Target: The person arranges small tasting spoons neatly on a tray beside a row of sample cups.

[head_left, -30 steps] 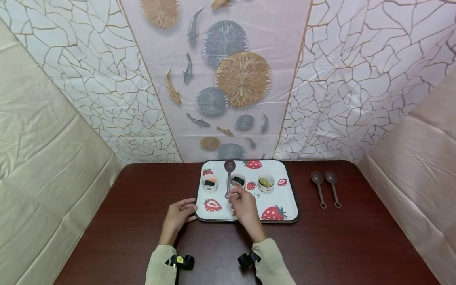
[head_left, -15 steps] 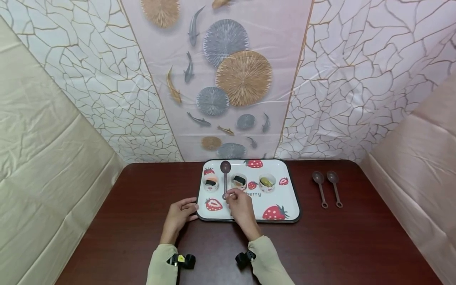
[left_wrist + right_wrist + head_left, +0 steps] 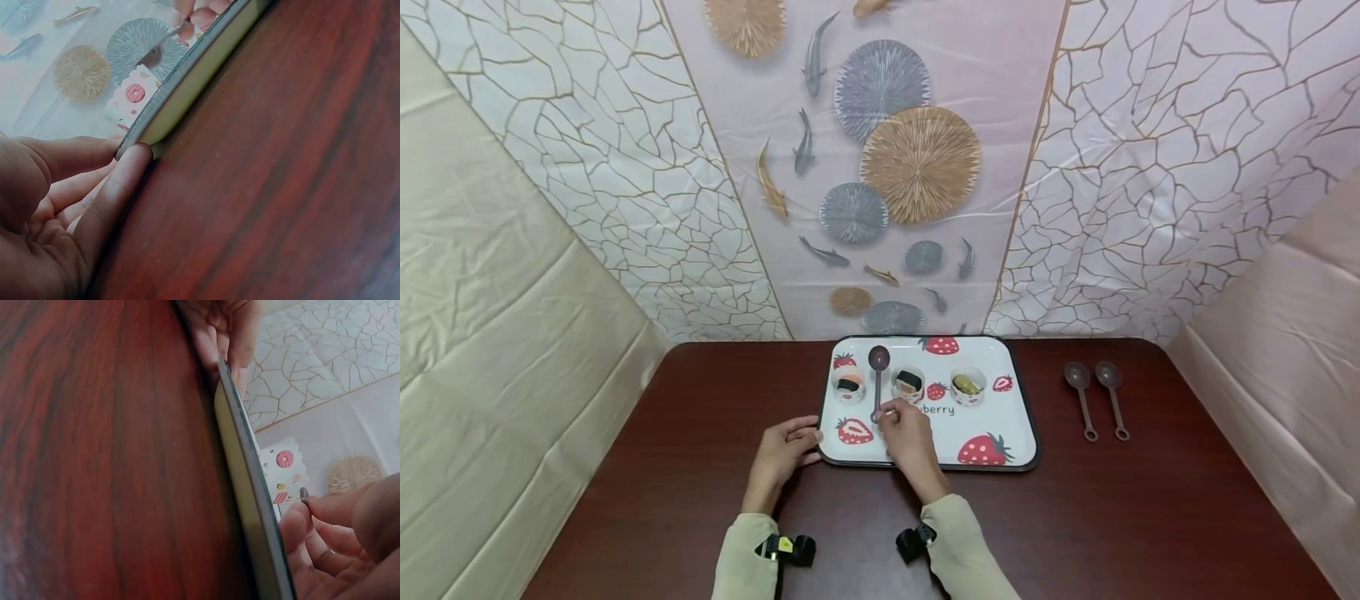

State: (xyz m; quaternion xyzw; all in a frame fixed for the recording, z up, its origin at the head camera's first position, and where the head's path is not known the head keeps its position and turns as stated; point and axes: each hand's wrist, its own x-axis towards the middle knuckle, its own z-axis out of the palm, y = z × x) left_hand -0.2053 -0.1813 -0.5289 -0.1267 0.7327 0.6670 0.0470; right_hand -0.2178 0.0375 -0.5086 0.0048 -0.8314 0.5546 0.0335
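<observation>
So, the left hand (image 3: 782, 454) pinches the tray (image 3: 960, 426) by its left edge. Between a left cup (image 3: 850, 397) and a middle cup (image 3: 918, 395), a brown spoon (image 3: 877, 379) is pinched by its near end in the right hand (image 3: 910, 436); a right cup (image 3: 967, 400) follows, then two more spoons (image 3: 1077, 375) on the table (image 3: 1150, 500).

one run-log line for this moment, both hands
left hand: holds tray edge | right hand: pinches spoon handle | cups: three filled, on tray | other spoons: two, right of tray
</observation>
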